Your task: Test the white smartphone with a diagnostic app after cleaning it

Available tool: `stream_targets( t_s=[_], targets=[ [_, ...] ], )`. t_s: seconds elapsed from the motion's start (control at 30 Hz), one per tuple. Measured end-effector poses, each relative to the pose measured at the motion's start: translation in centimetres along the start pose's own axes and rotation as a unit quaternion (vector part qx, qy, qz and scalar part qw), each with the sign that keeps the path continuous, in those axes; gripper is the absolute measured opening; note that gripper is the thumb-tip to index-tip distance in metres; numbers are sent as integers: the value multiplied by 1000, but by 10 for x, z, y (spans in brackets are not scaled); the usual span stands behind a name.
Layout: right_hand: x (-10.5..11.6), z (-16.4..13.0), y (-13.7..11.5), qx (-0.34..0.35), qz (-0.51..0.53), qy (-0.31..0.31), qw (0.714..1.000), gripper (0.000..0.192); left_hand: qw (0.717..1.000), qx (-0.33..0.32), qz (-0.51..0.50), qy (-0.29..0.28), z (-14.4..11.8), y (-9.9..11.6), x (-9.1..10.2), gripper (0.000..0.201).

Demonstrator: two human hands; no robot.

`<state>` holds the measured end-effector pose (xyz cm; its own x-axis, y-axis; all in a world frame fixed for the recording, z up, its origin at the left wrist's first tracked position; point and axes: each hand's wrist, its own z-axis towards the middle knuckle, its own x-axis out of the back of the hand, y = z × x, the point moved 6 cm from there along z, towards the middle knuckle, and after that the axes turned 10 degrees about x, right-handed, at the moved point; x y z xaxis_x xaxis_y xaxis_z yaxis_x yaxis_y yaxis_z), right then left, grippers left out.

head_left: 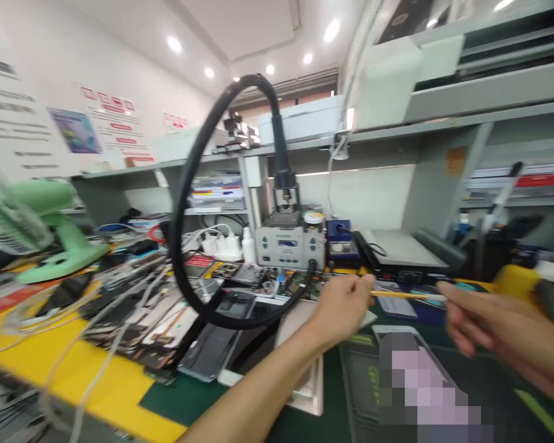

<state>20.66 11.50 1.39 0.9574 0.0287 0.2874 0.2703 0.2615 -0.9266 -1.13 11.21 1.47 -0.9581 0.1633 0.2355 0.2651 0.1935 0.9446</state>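
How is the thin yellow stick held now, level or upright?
Roughly level: the yellow stick runs sideways from the left hand to the right hand, its ends at similar height.

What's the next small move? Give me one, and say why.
Probably free the left hand from the yellow stick, once the right hand has its white end firmly: both hands are at the stick's ends, while the white-edged phone lies nearer the body with neither hand on it.

The stick (399, 295) is yellow, apparently white-tipped, the phone (420, 372) white-edged, the fan (50, 198) green.
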Motion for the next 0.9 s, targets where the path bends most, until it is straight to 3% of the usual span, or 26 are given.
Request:
stream_targets(
  t_s=[0.07,0.23,0.47,0.6,0.77,0.9],
  targets=[
    [-16,-7,-6,-59,142,-60,986,57,999,-35,17,-11,-6,4,-2,34],
    [-11,0,-3,-60,164,-30,984,56,994,-105,27,-36,0,6,-2,35],
    [-4,0,-12,21,153,-39,987,61,999,-35,-7,-3,5,-6,-2,65],
    [-1,3,-14,35,148,-18,988,61,999,-5,-39,-6,3,-8,-5,60],
    [3,4,-14,33,144,6,989,58,996,20,-63,-64,1,-5,-14,62],
    [3,2,-13,19,141,5,990,57,995,-17,-54,-76,3,-5,-14,54]
  ],
)
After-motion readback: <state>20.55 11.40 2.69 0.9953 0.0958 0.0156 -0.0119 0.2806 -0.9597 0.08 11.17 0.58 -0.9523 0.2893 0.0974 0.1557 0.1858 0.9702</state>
